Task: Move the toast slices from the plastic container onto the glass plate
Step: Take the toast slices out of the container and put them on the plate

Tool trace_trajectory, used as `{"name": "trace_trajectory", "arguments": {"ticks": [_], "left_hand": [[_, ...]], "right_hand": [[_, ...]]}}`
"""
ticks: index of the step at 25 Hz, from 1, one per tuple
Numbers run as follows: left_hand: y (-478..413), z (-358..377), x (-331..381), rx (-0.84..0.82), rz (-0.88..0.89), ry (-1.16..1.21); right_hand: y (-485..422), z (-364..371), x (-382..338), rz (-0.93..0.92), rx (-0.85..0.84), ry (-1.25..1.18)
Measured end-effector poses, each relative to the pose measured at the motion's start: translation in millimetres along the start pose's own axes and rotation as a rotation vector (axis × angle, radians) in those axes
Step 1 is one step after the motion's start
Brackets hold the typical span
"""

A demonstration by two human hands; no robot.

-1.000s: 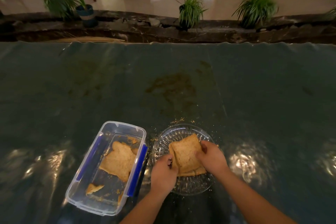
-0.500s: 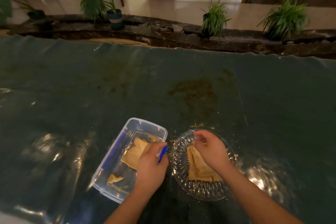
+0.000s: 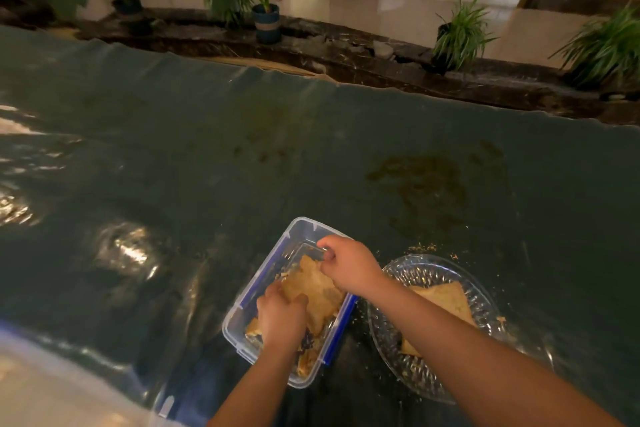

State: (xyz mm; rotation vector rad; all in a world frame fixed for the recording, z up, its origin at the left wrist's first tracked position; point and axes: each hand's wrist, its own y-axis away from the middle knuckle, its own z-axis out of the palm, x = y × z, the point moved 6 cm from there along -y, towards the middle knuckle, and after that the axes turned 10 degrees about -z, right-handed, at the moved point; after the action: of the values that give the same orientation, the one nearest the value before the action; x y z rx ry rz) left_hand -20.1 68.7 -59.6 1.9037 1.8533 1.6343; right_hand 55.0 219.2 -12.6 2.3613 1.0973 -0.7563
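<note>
A clear plastic container (image 3: 298, 230) with blue side clips lies on the dark table, holding a broken toast slice (image 3: 320, 291) and small crumbs. My left hand (image 3: 282, 319) grips the near end of that slice inside the container. Its far end is pinched by my right hand (image 3: 349, 265), which reaches across from the right. To the right stands the glass plate (image 3: 426, 270) with toast slices (image 3: 446, 298) on it, partly hidden under my right forearm.
Crumbs are scattered on the dark shiny table cover (image 3: 346, 156) around the plate, and a brown stain (image 3: 422, 184) lies behind it. A clear lid with a blue clip (image 3: 166, 406) sits at the near left. Potted plants (image 3: 457, 35) stand beyond the table's far edge.
My right hand left the plate and crossed into the container. Both hands now grip the toast slice there. The camera view has shifted left.
</note>
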Motion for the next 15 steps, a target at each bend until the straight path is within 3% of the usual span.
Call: {"name": "trace_trajectory", "arguments": {"ticks": [8, 15], "left_hand": [[-8.2, 2.7, -10.7, 0.004, -0.055, -0.008], [-15.0, 8.9, -18.7, -0.072, -0.237, 0.231]], "right_hand": [[-27.3, 41.7, 9.3, 0.047, -0.237, 0.238], [-37.7, 50.3, 10.7, 0.153, -0.298, 0.324]]}}
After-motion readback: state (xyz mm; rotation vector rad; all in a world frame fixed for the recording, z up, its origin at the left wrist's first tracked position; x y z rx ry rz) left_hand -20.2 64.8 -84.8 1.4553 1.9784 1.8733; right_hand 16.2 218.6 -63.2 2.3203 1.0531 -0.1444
